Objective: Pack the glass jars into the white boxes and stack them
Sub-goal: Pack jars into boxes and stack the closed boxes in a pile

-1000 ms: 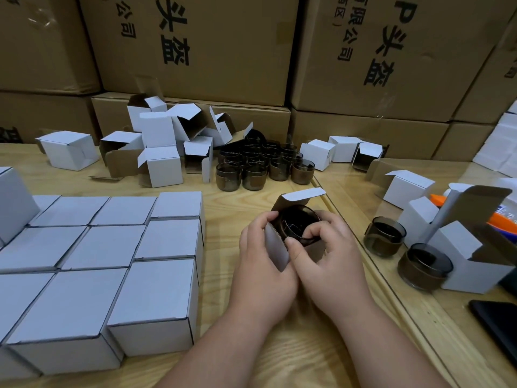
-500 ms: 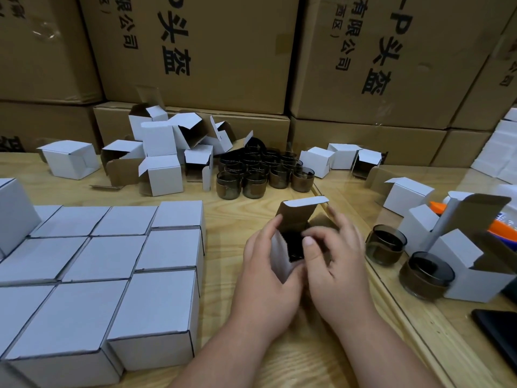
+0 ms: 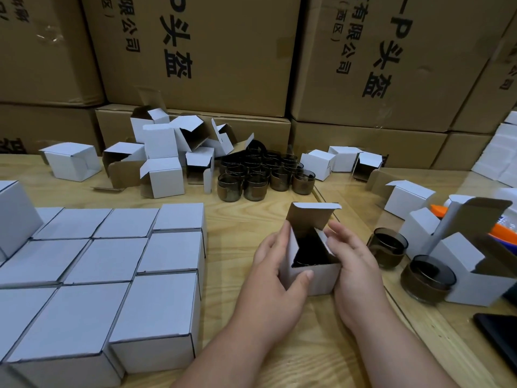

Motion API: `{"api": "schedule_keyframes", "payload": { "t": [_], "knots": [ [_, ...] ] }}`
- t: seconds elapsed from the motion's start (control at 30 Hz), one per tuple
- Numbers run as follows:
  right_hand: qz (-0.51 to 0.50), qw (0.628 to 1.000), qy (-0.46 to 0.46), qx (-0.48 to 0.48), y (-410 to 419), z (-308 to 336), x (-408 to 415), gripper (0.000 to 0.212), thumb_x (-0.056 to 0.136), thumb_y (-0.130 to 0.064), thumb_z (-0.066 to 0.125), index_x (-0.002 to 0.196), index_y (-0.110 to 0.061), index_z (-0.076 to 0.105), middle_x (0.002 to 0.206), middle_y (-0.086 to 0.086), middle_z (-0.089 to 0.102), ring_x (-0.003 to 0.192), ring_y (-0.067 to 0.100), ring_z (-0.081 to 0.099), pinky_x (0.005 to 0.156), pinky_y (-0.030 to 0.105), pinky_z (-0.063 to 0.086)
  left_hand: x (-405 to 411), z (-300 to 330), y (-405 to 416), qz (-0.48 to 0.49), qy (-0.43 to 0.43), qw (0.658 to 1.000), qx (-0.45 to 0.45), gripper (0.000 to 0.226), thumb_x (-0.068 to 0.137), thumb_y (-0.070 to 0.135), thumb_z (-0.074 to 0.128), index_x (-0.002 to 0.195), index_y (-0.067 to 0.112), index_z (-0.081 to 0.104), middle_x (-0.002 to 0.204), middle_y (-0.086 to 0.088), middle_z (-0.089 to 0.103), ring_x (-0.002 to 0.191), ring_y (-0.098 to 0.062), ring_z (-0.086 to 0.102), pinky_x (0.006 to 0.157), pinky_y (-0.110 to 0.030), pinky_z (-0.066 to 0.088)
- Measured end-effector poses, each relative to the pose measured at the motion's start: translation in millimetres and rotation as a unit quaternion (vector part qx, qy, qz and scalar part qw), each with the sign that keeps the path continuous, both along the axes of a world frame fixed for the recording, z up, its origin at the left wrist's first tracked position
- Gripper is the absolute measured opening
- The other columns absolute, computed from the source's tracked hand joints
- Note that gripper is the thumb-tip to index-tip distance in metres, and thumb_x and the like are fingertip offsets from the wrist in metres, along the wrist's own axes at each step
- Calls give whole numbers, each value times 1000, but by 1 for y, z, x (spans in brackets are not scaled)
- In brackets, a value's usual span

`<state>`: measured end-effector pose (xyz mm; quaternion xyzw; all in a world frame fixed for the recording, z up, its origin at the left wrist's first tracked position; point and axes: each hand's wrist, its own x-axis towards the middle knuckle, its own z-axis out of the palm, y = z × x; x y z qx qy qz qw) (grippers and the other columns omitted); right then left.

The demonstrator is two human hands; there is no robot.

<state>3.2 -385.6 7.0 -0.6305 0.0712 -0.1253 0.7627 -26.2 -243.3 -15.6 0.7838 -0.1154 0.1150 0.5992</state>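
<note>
Closed white boxes (image 3: 106, 259) fill the bench's left; at centre, the left hand (image 3: 272, 271) and right hand (image 3: 354, 264) clasp an open white box (image 3: 313, 278), a dark glass jar (image 3: 309, 247) inside; closing is under way; next, the lid flap (image 3: 312, 217) likely needs tucking.

Dim warm indoor light, soft shadows, slight blur, wide-angle edge bending.

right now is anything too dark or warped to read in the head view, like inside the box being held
Head view: the held white box is black inside, its jar barely readable; the cartons behind lean, wide-angle bending; the glass jar cluster looks soft.
</note>
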Motion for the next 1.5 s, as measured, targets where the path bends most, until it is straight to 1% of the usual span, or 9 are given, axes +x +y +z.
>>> {"api": "schedule_keyframes", "payload": {
  "t": [0.1, 0.2, 0.4, 0.57, 0.67, 0.87, 1.13, 1.23, 1.5],
  "knots": [
    [14, 1000, -8, 6, 2, 1, -2, 35, 98, -3, 59, 111, -33, 73, 104, -19, 76, 98, 3, 72, 71, 17, 57, -1, 2, -2, 8, 8, 1000, -3, 61, 83, 43, 63, 130, 75, 42, 155, 33, 25, 142, 8, 36, 118, -31, 39],
    [28, 999, -15, -12, 2, 1, -2, 39, 98, 0, 55, 114, -33, 69, 104, -21, 75, 97, 1, 72, 74, 18, 55, -2, 3, -3, 23, 16, 999, -18, 45, 81, 47, 65, 110, 80, 53, 151, 38, 27, 139, -2, 46, 115, -34, 43],
    [63, 996, -35, -59, 0, 0, -6, 28, 93, 1, 59, 97, -24, 69, 106, -7, 76, 93, 14, 72, 80, 37, 56, -1, 7, -2, 32, -45, 998, 8, 45, 93, 36, 59, 121, 71, 57, 144, 47, 33, 142, 17, 30, 111, -19, 39],
    [102, 992, -75, -12, 1, -1, -8, 24, 90, -15, 57, 111, -8, 66, 109, 8, 73, 94, 17, 68, 72, 21, 55, 3, -1, 0, 81, -52, 995, -9, 32, 101, 17, 61, 114, 45, 69, 141, 28, 52, 132, 12, 45, 104, -11, 40],
    [108, 988, -104, -39, 1, -1, -10, 48, 79, -42, 66, 116, -12, 65, 108, 5, 71, 92, 9, 67, 74, 17, 53, 4, -1, 0, 92, -37, 995, -19, 26, 99, 18, 63, 104, 43, 69, 137, 26, 55, 130, 11, 47, 104, -16, 44],
    [75, 984, -118, -107, 5, -1, -10, 31, 79, -30, 72, 109, -24, 67, 106, -4, 72, 96, 4, 68, 78, 17, 53, 2, 3, -2, 88, -26, 993, -76, 14, 89, 35, 59, 101, 41, 63, 128, 20, 65, 116, -6, 61, 97, -40, 53],
    [62, 984, -112, -120, 4, -4, -10, 22, 89, -10, 75, 103, -25, 68, 105, -18, 72, 92, -1, 67, 73, 20, 56, 1, 1, 0, 79, -25, 984, -155, 19, 90, 57, 51, 108, 53, 52, 116, 25, 66, 110, 0, 63, 80, -10, 45],
    [73, 982, -115, -129, 4, -5, -10, 29, 88, -1, 76, 96, -27, 66, 118, -12, 69, 107, 4, 66, 83, 26, 55, 3, 1, 0, 92, -33, 983, -153, 19, 92, 59, 48, 110, 56, 49, 116, 30, 63, 110, 4, 62, 79, -6, 45],
    [87, 977, -123, -153, 6, -2, -11, 17, 74, -25, 69, 86, -34, 62, 123, -14, 64, 112, 5, 63, 84, 24, 50, 5, 1, 0, 98, -11, 984, -145, 23, 93, 45, 51, 110, 60, 47, 117, 33, 62, 110, 4, 63, 78, -9, 47]
  ]
}}
